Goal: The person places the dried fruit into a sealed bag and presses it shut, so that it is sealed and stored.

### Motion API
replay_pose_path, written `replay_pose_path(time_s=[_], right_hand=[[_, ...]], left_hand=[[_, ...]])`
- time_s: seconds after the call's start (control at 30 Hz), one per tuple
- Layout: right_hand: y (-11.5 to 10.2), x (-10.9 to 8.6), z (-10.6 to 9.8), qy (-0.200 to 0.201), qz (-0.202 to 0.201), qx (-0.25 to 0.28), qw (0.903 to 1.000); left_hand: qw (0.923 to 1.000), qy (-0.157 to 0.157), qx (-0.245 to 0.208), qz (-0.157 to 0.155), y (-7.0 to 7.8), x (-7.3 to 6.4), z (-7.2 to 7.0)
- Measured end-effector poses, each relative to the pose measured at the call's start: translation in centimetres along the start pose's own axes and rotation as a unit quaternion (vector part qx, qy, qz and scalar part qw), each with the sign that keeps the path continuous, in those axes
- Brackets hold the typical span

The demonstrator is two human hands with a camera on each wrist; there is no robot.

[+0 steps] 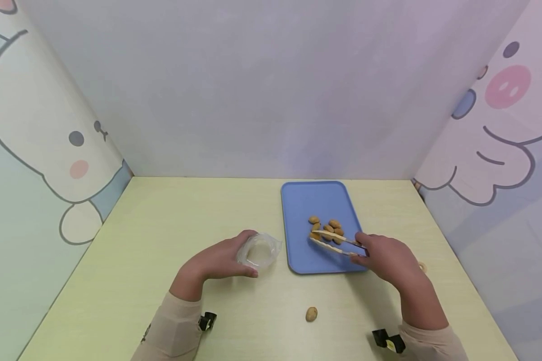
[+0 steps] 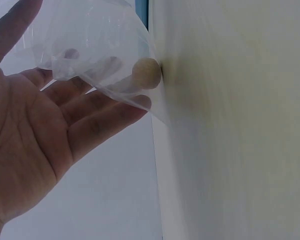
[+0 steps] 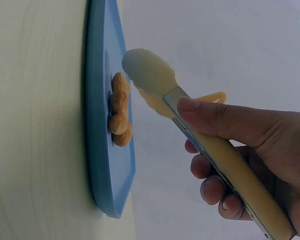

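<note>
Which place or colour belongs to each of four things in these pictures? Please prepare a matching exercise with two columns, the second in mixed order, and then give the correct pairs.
Things:
1. Tray
2. Tongs
3. Clear plastic bag
4. Nut-like piece nearest the person

Places or colour:
A. Between the thumb and fingers of the left hand
B. Directly on the tabletop
C. Blue
D. Gripped by the right hand

Right pairs: 1-C, 2-D, 3-A, 4-B
</note>
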State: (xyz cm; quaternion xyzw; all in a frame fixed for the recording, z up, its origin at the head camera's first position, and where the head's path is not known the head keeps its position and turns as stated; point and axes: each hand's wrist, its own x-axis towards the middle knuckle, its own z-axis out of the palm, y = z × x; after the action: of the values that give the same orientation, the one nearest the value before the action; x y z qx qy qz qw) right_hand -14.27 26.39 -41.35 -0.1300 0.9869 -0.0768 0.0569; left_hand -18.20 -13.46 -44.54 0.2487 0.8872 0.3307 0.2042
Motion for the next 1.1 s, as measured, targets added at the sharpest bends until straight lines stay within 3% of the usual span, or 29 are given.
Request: replay_pose_path(time_s=[0.57, 1.1], right_hand=[[0.35, 0.20, 0.07, 0.008, -0.007, 0.038, 0.9992], [-0.28, 0.10, 0.26, 0.058, -0.040, 0.053, 0.9961]], left_hand=[[1.0000, 0.001, 0.002, -0.001, -0.05, 0.00, -0.04], [1.0000, 0.000, 0.002, -0.009, 0.04, -0.03, 0.05]])
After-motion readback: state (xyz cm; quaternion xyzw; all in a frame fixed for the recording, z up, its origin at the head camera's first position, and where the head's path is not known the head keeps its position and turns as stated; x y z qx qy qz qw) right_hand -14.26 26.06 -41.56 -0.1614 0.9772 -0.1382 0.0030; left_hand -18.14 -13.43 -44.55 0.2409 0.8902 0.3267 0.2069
